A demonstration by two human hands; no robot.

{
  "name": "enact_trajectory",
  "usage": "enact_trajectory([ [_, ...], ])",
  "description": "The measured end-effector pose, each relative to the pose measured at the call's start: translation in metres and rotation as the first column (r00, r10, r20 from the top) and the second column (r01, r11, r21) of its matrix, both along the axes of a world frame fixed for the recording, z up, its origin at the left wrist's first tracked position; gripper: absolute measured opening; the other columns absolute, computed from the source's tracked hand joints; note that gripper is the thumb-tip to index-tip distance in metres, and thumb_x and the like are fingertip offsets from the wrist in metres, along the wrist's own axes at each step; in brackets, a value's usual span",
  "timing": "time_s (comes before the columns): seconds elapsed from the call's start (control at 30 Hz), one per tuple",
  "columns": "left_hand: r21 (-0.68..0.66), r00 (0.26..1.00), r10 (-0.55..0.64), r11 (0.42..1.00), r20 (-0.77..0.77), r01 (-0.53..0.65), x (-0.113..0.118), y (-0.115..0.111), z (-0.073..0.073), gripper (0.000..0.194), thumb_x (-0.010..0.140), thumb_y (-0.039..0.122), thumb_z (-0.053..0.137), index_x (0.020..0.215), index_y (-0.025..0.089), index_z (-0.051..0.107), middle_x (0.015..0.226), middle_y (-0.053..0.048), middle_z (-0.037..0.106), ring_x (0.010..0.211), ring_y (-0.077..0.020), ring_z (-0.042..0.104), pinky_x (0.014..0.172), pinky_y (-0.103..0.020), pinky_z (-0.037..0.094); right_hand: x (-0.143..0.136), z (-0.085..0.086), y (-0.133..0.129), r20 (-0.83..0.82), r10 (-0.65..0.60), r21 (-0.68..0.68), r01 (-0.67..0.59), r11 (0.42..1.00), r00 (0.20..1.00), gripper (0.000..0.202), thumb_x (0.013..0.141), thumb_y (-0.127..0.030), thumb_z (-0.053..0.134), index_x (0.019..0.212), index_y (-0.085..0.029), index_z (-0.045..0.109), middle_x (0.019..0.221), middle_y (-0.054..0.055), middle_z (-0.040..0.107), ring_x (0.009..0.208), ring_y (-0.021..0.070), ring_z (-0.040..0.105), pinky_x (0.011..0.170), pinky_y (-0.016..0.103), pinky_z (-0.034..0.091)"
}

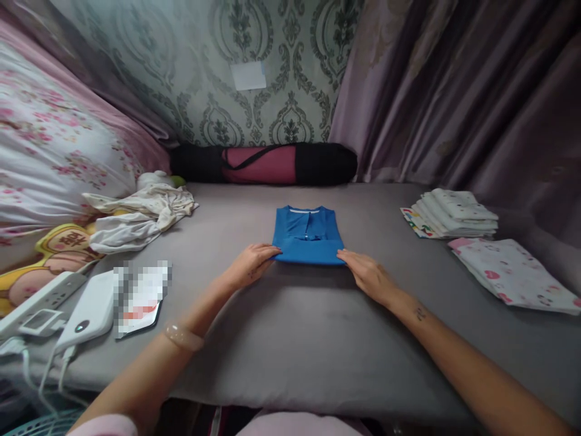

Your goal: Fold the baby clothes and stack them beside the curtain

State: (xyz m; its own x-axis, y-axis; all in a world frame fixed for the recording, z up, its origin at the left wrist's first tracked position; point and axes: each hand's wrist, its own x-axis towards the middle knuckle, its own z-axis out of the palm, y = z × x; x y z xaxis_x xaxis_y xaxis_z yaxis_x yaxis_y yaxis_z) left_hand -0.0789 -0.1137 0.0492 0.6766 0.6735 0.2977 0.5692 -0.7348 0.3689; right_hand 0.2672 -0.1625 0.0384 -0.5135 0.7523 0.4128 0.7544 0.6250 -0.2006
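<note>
A blue shirt [308,245] lies partly folded in the middle of the grey bedsheet [299,339], its neckline and button placket facing up at the far end. The near part is folded up over the front. My left hand [254,264] pinches the left end of that near fold. At the opposite end, my right hand [363,269] grips the fold's right corner between thumb and fingers. Both hands are closed on the cloth, and some fingertips are hidden by it.
On the right lie a stack of folded cloths [458,213] and a folded printed cloth [517,272]. Crumpled white clothes [140,218], a power strip [49,297], a power bank [93,306] and a phone [143,300] are on the left. A black-and-red bag [263,165] lies along the wall.
</note>
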Motion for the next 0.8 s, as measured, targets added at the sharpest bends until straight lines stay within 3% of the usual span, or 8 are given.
enact_trajectory([
  [0.23,0.023,0.994,-0.073,0.997,-0.086,0.075,-0.009,-0.053,0.031,0.032,0.097,0.024,0.038,0.123,0.021,0.058,0.121,-0.009,0.066,0.116,-0.0202,0.059,0.098,-0.038,0.046,0.001,0.027,-0.05,0.04,0.104,0.009,-0.104,0.995,0.994,0.052,0.082,0.003,0.038,0.126,-0.016,0.06,0.123,0.01,0.065,0.116,0.0193,0.06,0.101,0.039,0.051],
  [0.4,-0.01,0.991,-0.103,0.995,-0.083,0.102,-0.012,-0.085,0.038,0.033,0.097,0.023,0.039,0.125,0.023,0.058,0.12,-0.007,0.067,0.112,-0.0193,0.061,0.098,-0.037,0.047,0.0,0.044,-0.082,0.042,0.12,-0.039,-0.119,0.992,0.992,0.05,0.086,-0.002,0.04,0.127,-0.021,0.059,0.122,0.007,0.066,0.112,0.0192,0.062,0.098,0.037,0.053],
  [0.57,-0.067,0.994,-0.102,0.993,-0.027,0.1,-0.016,-0.101,0.042,0.033,0.096,0.025,0.043,0.124,0.027,0.06,0.116,-0.006,0.069,0.111,-0.0196,0.062,0.1,-0.039,0.048,-0.002,0.06,-0.096,0.035,0.129,-0.105,-0.125,0.987,0.991,0.045,0.089,-0.006,0.041,0.125,-0.023,0.061,0.118,0.005,0.068,0.107,0.0194,0.065,0.094,0.036,0.055],
  [0.67,-0.141,0.996,-0.037,0.989,0.086,0.049,-0.018,-0.099,0.041,0.026,0.094,0.03,0.049,0.115,0.026,0.065,0.109,-0.006,0.071,0.103,-0.0193,0.065,0.093,-0.036,0.052,-0.004,0.065,-0.093,-0.003,0.08,-0.131,-0.079,0.988,0.997,0.038,0.091,-0.011,0.043,0.12,-0.024,0.063,0.113,0.004,0.07,0.103,0.0195,0.067,0.092,0.034,0.055],
  [0.8,-0.331,0.943,0.207,0.937,0.259,-0.114,-0.012,-0.082,0.035,0.022,0.089,0.037,0.057,0.1,0.021,0.068,0.094,-0.004,0.072,0.086,-0.0171,0.066,0.075,-0.027,0.054,-0.009,0.06,-0.071,-0.134,-0.121,-0.189,0.094,0.977,0.984,0.026,0.092,-0.021,0.048,0.111,-0.026,0.065,0.105,0.002,0.072,0.096,0.0197,0.068,0.087,0.032,0.055],
])
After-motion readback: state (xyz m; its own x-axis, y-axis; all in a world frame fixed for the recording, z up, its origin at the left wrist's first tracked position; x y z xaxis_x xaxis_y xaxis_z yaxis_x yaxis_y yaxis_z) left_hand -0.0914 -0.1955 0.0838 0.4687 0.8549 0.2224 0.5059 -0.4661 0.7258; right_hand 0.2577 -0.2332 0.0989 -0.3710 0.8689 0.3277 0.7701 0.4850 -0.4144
